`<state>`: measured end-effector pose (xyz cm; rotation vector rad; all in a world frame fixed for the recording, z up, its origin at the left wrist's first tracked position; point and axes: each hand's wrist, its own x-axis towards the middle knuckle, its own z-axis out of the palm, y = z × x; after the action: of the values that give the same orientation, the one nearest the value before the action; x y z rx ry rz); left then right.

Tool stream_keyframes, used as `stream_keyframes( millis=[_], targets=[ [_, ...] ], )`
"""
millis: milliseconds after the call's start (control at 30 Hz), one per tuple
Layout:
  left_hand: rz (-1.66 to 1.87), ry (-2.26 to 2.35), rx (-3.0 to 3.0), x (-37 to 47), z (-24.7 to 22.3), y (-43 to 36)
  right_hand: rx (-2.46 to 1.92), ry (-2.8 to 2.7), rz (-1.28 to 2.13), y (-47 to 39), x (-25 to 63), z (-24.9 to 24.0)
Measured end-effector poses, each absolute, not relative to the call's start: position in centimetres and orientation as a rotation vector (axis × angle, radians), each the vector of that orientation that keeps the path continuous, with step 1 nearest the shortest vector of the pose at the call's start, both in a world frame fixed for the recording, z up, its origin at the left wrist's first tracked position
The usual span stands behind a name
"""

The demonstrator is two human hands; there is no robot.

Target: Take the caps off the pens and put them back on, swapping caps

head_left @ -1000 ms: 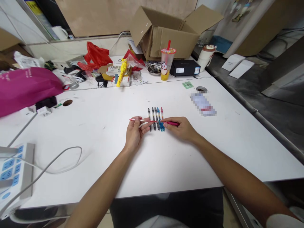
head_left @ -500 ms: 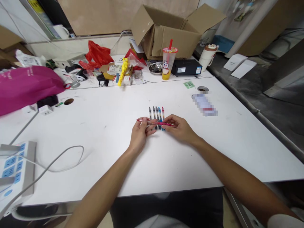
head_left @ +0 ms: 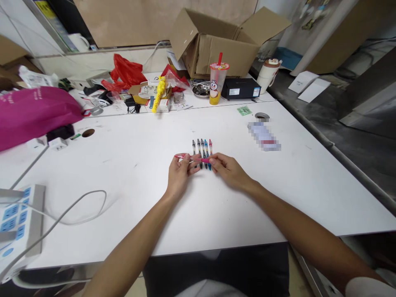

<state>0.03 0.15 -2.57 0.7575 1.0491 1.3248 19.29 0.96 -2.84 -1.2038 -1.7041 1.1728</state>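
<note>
A slim pink pen lies crosswise between both hands, just above the table. My left hand pinches its left end between thumb and fingers, palm turned partly up. At the pen's other end, my right hand grips the darker pink part with thumb and fingertips. Beneath and behind it, several pens lie side by side in a row: black or grey pens on the left, a blue pen, and a pink-red pen on the right. The hands and the held pen partly cover their near ends.
Along the back stand an open cardboard box, a drink cup with straw, a black box and a red plastic bag. A tape roll lies at right. At left are a power strip and its cable.
The right hand has shifted its grip slightly inward along the pink pen, and its fingers are more closed. The left hand keeps its hold. The whole view has moved a little.
</note>
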Motion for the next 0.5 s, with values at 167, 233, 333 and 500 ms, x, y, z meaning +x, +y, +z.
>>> stream_keyframes(
  millis=[167,233,333,500],
  targets=[
    [1.331,1.048,0.778,-0.04,-2.80,0.23,-1.176,-1.733,1.145,1.09,19.32,-3.21],
    [1.340,1.050,0.789,-0.07,-2.99,0.31,-1.184,-1.737,1.144,1.09,19.35,-3.26],
    [1.344,1.043,0.810,-0.16,-3.22,0.41,-1.189,-1.741,1.139,1.01,19.33,-3.19],
    [1.334,1.041,0.806,-0.34,-3.38,0.56,-1.212,-1.758,1.135,0.94,19.26,-3.00]
  ],
)
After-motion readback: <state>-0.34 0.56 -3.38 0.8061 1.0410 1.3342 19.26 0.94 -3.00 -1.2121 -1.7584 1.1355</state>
